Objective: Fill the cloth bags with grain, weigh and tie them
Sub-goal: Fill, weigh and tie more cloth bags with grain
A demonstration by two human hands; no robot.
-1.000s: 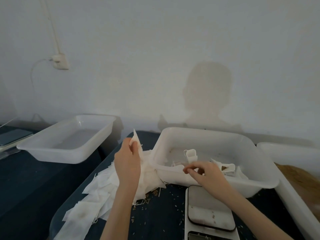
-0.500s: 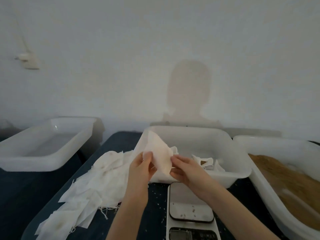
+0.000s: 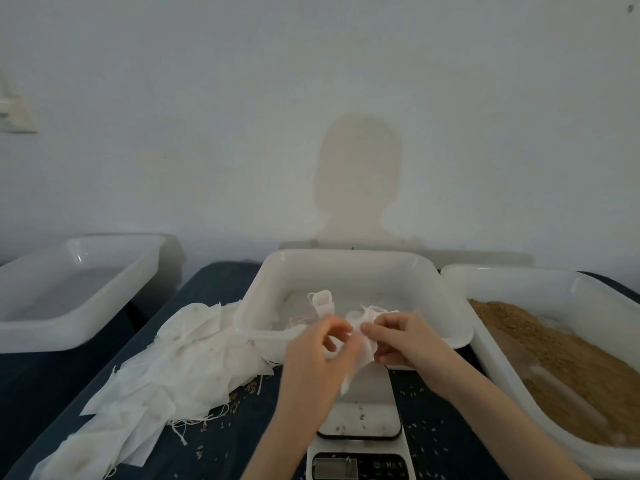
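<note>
My left hand (image 3: 311, 362) and my right hand (image 3: 405, 341) both pinch one small white cloth bag (image 3: 358, 358), held above the far end of the white kitchen scale (image 3: 360, 441). A heap of flat empty cloth bags (image 3: 166, 368) lies on the dark table to the left. The white tray (image 3: 346, 265) behind my hands holds a few bags, one standing upright (image 3: 322, 303). Brown grain (image 3: 561, 368) fills the white tray (image 3: 519, 275) on the right.
An empty white tray (image 3: 76, 292) stands at the left on a separate dark surface. Loose grains and threads are scattered on the dark table (image 3: 214, 289) around the scale. A white wall with a socket (image 3: 14, 116) rises behind.
My left hand lifted a bag from the heap and brought it to the middle. My right hand left the middle tray and joined it on the bag. The view turned right.
</note>
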